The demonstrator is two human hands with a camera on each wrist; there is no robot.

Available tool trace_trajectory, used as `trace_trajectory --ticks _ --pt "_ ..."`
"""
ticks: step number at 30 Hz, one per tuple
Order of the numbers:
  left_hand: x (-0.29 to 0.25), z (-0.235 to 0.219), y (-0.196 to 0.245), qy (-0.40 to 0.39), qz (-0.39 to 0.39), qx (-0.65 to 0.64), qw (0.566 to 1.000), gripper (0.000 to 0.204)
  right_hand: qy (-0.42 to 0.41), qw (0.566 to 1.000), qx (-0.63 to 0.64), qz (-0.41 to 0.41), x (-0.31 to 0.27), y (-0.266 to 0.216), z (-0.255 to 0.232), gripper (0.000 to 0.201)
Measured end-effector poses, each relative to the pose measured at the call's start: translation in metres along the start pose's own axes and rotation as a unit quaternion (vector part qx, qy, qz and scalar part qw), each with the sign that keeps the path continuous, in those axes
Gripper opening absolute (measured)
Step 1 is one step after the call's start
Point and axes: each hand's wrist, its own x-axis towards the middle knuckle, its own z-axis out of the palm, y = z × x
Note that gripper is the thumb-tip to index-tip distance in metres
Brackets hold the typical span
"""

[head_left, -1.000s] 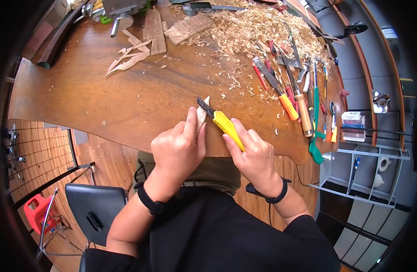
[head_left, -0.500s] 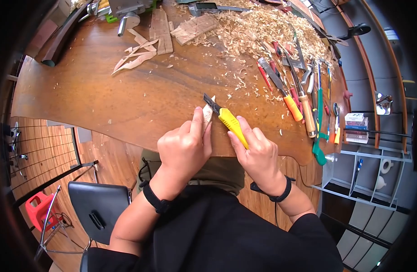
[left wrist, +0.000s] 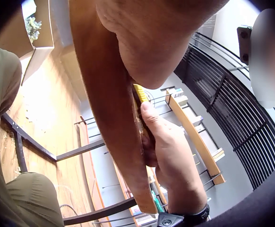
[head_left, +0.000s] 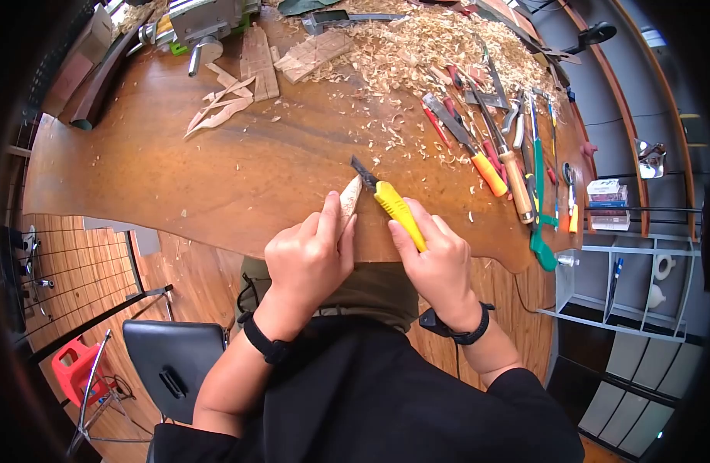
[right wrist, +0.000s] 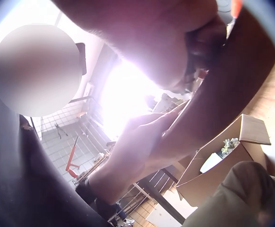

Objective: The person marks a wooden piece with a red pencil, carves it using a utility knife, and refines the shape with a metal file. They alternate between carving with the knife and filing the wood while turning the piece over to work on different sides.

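Note:
Near the table's front edge, the left hand (head_left: 307,255) pinches a small pale piece of wood (head_left: 350,199) that tapers to a tip pointing away from the body. The right hand (head_left: 440,258) grips a yellow utility knife (head_left: 399,213); its dark blade (head_left: 362,170) lies just right of the wood's tip, and whether they touch is unclear. In the left wrist view, the right hand (left wrist: 170,151) holds the yellow handle (left wrist: 140,93) at the table edge. Glare hides most of the wood in the right wrist view, where the left hand (right wrist: 137,146) shows.
Wood shavings (head_left: 432,46) heap at the back right, beside chisels, a saw and other tools (head_left: 490,174). Thin wood offcuts (head_left: 223,104) and flat boards (head_left: 260,62) lie at the back left near a metal vise (head_left: 204,19). A black chair (head_left: 173,363) stands below left.
The knife has shifted slightly from across the wood's tip to its right side, and more of the wood shows. Both hands keep their grips. The head view has shifted a little.

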Motion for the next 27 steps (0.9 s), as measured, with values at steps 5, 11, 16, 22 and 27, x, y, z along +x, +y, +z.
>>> trace_trajectory --ticks 5,11,16,22,27 --pt "-0.002 0.002 -0.002 0.029 -0.006 -0.016 0.999 0.037 0.042 0.981 0.187 0.019 0.0 0.013 0.003 0.043" --pt "0.0 0.002 -0.002 0.049 0.008 -0.016 0.999 0.033 0.015 0.924 0.356 0.138 0.009 0.016 0.008 0.054" --pt "0.001 0.001 0.0 0.029 0.003 -0.014 0.999 0.031 0.019 0.903 0.402 0.149 0.012 0.014 0.016 0.055" --pt "0.003 0.002 0.001 0.015 0.006 -0.013 1.0 0.033 -0.051 0.859 0.484 0.159 0.023 0.01 0.008 0.054" --pt "0.004 0.001 0.0 0.018 0.012 -0.013 1.0 0.034 -0.123 0.804 0.557 0.168 0.028 0.023 -0.002 0.056"
